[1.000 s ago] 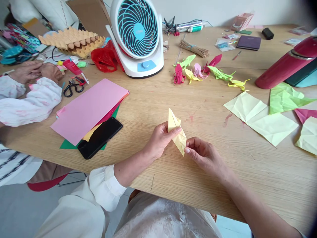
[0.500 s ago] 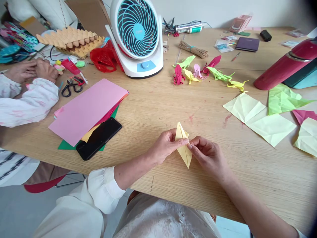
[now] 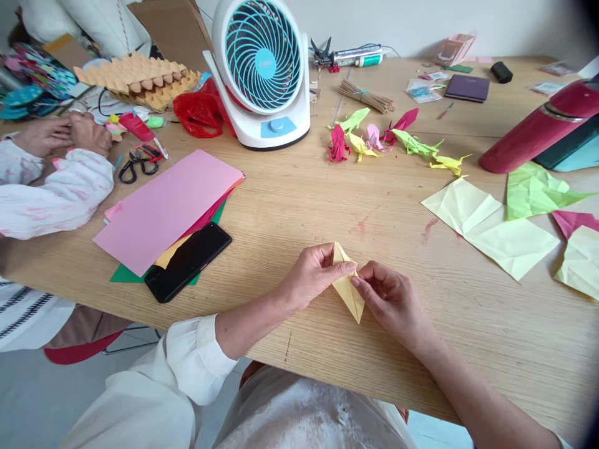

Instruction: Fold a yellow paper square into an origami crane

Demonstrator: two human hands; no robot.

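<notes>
A pale yellow folded origami paper (image 3: 349, 295), long and diamond-shaped, is held over the near part of the table. My left hand (image 3: 314, 274) grips its upper left side, with the thumb across the front and the fingers behind. At the right edge, my right hand (image 3: 390, 300) pinches the paper near its middle between thumb and index finger. The two thumbs are close together. What lies behind the paper is hidden.
A black phone (image 3: 188, 262) and pink paper sheets (image 3: 173, 209) lie left. Behind stands a fan (image 3: 266, 68). Several origami figures (image 3: 414, 142) sit at the back; creased pale sheets (image 3: 491, 227) and a red bottle (image 3: 538, 125) are right. A co-worker's hands (image 3: 70, 134) are far left.
The folded paper has tilted and dropped slightly, its top tip now lower. My right hand has shifted a little left and down along its edge. My left hand keeps its grip.
</notes>
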